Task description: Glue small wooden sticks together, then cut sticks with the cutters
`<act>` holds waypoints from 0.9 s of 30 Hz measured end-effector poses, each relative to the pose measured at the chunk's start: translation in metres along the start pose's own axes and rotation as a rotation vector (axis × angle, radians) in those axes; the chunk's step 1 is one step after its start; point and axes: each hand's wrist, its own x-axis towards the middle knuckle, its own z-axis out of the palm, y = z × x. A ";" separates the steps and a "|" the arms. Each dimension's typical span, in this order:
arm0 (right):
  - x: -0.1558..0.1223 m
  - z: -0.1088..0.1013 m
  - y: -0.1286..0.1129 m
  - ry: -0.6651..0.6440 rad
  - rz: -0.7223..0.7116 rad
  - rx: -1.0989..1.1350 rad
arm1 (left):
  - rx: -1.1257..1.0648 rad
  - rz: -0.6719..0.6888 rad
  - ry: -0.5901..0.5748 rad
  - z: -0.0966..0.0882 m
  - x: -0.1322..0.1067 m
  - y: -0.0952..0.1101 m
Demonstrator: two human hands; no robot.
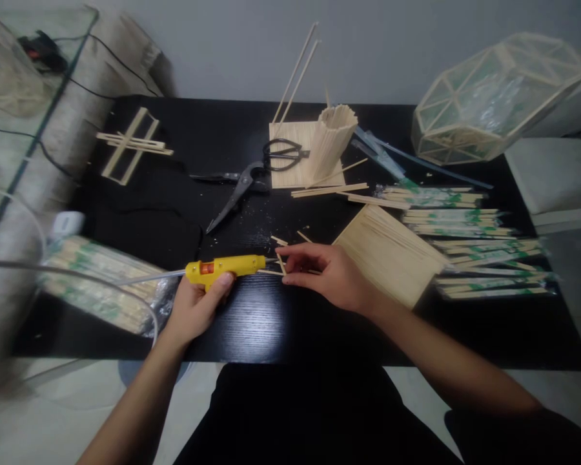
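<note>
My left hand (198,303) is wrapped round a yellow hot glue gun (227,268), its nozzle pointing right and a glue stick (150,278) jutting from the back. In front of the nozzle, my right hand (322,271) pinches a short wooden stick (281,263) between thumb and fingers. A few thin sticks lie around those fingertips, partly hidden by the hand. Beyond the hands rest black-handled scissors (285,155) and grey pliers or shears (237,194). To the right of my right hand is a flat panel of joined sticks (392,255).
A stick cylinder (333,142) stands on a square stick base (290,177) at the back. Wrapped chopstick packets (489,248) lie right, a larger bundle (101,278) left. A cross-shaped stick frame (130,147) lies back left; a faceted stick structure (494,103) stands back right. Cables hang at left.
</note>
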 end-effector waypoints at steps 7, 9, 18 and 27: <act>0.000 -0.001 0.002 -0.008 -0.009 0.002 | 0.005 -0.002 0.012 0.001 0.000 0.004; 0.000 -0.001 0.002 -0.006 -0.008 0.009 | 0.000 0.000 0.012 0.001 0.000 0.005; -0.002 -0.003 -0.010 0.020 -0.013 0.061 | -0.055 -0.014 0.051 0.006 0.007 0.022; 0.002 -0.010 -0.005 0.036 0.106 0.392 | 0.482 0.092 0.411 -0.014 0.050 0.044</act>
